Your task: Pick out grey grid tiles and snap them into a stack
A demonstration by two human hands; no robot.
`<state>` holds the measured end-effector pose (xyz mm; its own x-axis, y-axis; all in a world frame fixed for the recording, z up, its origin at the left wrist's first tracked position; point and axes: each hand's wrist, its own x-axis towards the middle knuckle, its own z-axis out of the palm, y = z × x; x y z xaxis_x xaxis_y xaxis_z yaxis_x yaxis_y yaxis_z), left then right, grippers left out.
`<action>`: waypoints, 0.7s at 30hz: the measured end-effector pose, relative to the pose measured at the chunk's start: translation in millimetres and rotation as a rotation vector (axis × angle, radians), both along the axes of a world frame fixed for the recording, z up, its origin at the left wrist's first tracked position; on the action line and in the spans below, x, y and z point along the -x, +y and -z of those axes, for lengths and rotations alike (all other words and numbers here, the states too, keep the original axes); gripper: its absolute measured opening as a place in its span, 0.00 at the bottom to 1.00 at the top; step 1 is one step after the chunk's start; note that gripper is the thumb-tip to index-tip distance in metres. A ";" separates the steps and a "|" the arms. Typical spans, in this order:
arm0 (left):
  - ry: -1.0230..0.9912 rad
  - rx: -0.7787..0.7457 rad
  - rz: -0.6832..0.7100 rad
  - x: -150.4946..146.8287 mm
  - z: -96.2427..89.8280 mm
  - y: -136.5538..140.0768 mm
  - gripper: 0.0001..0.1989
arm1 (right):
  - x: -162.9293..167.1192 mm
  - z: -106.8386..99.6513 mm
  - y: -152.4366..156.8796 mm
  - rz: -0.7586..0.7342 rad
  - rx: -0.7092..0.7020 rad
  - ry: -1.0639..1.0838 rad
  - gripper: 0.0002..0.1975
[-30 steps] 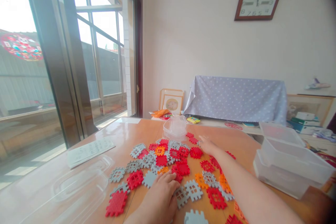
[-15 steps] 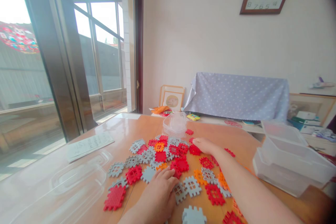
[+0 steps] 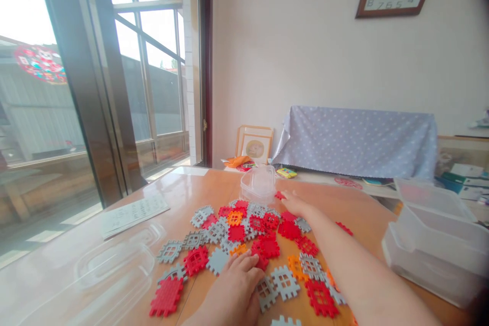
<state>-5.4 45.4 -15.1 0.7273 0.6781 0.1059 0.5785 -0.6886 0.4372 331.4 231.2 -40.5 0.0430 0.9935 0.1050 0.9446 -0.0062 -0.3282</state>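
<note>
A heap of interlocking plastic tiles, red, grey and orange, some solid and some windowed, spreads over the table. My left hand [image 3: 239, 281] lies palm down at the near side of the heap, fingers loosely extended beside a solid grey tile [image 3: 218, 261] and a windowed grey tile [image 3: 266, 293]. Stretched forward to the far side, my right hand [image 3: 296, 205] has its fingertips at a small red tile [image 3: 279, 195], partly covering it. Its fingers look extended, though their undersides are hidden. Under my right wrist are a red tile [image 3: 289, 229] and a grey tile [image 3: 303, 224].
A small clear plastic box [image 3: 256, 186] stands behind the heap. Clear lids [image 3: 114, 265] and a written sheet [image 3: 135, 215] lie on the left. Larger clear containers [image 3: 431, 254] are stacked at the right. A cloth-covered object [image 3: 359, 142] stands beyond the table [image 3: 206, 186].
My right hand has moved farther forward, from the red tiles to the small red tile near the clear box. My left hand stays about where it was. The view has shifted slightly.
</note>
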 end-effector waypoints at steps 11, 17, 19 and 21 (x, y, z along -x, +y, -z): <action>-0.034 -0.005 0.017 1.6 -6.9 -6.0 0.23 | 5.2 1.0 -33.9 -0.113 0.122 -0.008 0.16; -0.036 -0.005 0.020 3.0 -9.1 -7.6 0.21 | 25.5 -12.4 -88.1 -0.130 0.141 0.021 0.15; -0.032 -0.006 0.030 3.7 -10.4 -8.4 0.21 | 29.9 -16.7 -102.5 -0.126 0.133 0.038 0.13; -0.029 -0.009 0.037 4.3 -11.5 -9.2 0.20 | 30.1 -21.6 -113.5 -0.115 0.122 0.062 0.12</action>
<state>-9.8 36.2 -3.5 0.7484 0.6498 0.1332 0.5395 -0.7132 0.4475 301.2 117.8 -19.0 -0.0694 0.9975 -0.0159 0.9195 0.0578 -0.3889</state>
